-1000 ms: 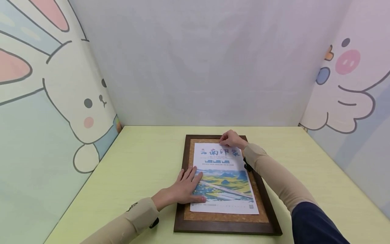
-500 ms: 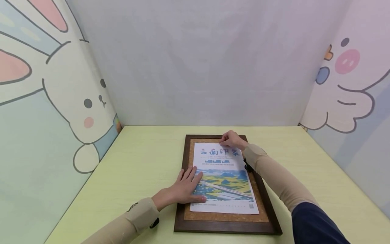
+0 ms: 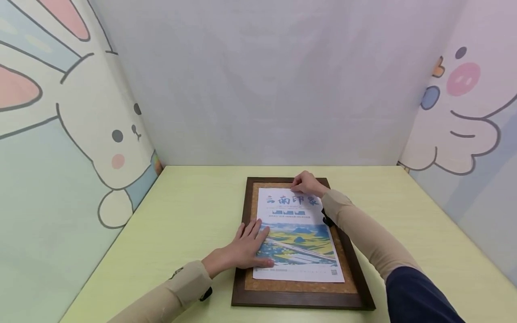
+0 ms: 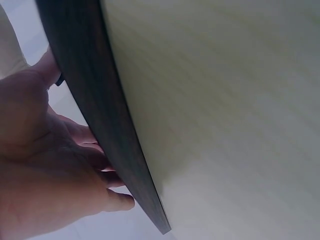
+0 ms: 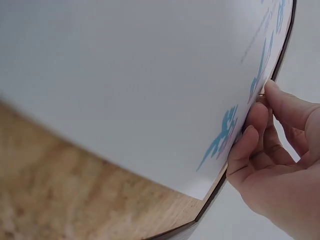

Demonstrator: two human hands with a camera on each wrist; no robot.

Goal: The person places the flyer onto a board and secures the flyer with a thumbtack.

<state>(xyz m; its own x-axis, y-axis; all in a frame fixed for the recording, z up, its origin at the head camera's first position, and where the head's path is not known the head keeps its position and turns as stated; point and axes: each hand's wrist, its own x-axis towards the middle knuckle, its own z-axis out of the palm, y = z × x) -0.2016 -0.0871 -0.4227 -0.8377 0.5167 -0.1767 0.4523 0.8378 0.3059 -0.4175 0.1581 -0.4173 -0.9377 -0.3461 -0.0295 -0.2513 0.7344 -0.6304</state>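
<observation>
Two hands | left hand (image 3: 242, 252) flat on poster (image 3: 299, 237) | right hand (image 3: 308, 184) pinching its top edge | inside frame (image 3: 242, 294)

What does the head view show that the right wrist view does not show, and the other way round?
Only the head view shows the left hand lying flat on the poster's left edge, the whole dark frame, the green table and the cartoon walls. Only the right wrist view shows, close up, the fingers curled at the poster's top edge, beside blue characters; whether they hold something small cannot be told. Both show the right hand, the poster and the cork board.
</observation>
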